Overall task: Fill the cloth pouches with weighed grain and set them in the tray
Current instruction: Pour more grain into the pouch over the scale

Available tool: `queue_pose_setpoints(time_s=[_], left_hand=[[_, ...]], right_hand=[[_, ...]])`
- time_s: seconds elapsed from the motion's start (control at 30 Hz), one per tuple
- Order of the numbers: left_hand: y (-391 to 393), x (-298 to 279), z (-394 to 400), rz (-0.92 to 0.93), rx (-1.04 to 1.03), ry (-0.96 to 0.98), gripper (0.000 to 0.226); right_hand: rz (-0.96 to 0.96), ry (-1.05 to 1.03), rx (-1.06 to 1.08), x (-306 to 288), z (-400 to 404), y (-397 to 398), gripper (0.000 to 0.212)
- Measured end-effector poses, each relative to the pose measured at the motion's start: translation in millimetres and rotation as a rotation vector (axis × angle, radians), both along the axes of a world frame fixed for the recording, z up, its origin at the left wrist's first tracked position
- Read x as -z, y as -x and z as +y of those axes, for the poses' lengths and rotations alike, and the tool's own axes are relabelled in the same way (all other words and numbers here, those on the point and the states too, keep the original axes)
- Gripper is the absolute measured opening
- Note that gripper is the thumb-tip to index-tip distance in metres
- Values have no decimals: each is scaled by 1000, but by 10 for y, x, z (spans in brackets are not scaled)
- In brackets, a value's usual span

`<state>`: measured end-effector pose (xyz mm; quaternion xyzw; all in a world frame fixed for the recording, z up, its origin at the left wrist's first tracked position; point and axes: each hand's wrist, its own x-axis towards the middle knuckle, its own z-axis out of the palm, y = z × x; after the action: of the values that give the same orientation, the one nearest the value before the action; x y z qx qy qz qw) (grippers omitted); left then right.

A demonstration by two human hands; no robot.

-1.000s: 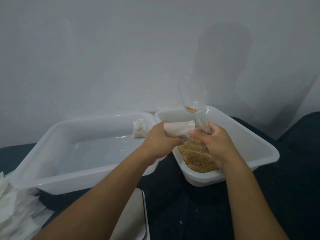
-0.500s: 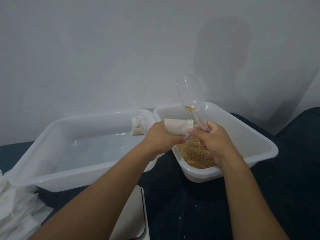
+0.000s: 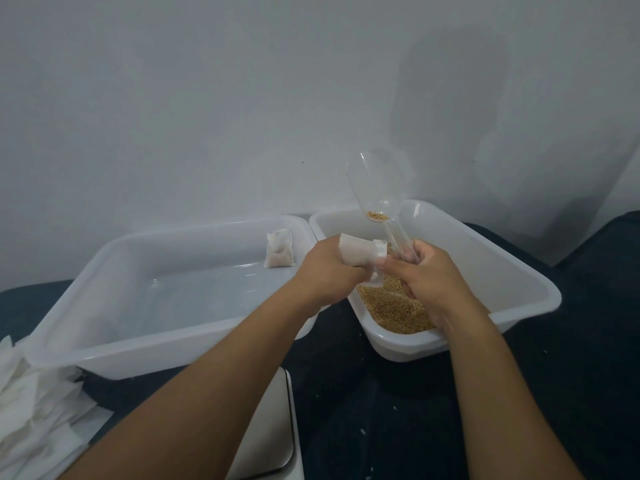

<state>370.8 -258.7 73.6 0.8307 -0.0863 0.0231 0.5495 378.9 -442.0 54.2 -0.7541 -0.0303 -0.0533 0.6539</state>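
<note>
Over the grain tub (image 3: 512, 271), the left hand (image 3: 329, 268) grips 1 white pouch (image 3: 360, 254) while the right hand (image 3: 426, 275) curls its fingers around the upright clear scoop (image 3: 375, 188), pinching the pouch's edge.

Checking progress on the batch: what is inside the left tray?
One filled pouch stands in the far right corner of the left tray; the floor that shows is bare. The left forearm covers the near right corner, so that part is unseen.
</note>
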Motion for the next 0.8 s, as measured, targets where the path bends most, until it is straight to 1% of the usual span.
queue_pose_setpoints(time_s=[0.1, 0.2, 0.27, 0.37, 0.53, 0.63, 0.8], left_hand=[[10, -11, 9, -6, 13, 17, 34], [20, -10, 2, 9, -6, -11, 20], [23, -4, -13, 11, -23, -37, 17], [28, 3, -9, 14, -5, -46, 18], [74, -27, 6, 10, 11, 44, 24], [90, -33, 9, 39, 15, 44, 23], [219, -49, 77, 110, 42, 103, 35]], right_hand=[[2, -38, -13, 1, -11, 2, 25], [7, -33, -21, -3, -6, 7, 27], [7, -34, -21, -7, 4, 14, 28], [12, -35, -17, -16, 9, 29, 27], [6, -30, -10, -13, 0, 35, 23], [8, -46, -15, -27, 0, 50, 23], [-23, -47, -31, -107, 20, 115, 16]])
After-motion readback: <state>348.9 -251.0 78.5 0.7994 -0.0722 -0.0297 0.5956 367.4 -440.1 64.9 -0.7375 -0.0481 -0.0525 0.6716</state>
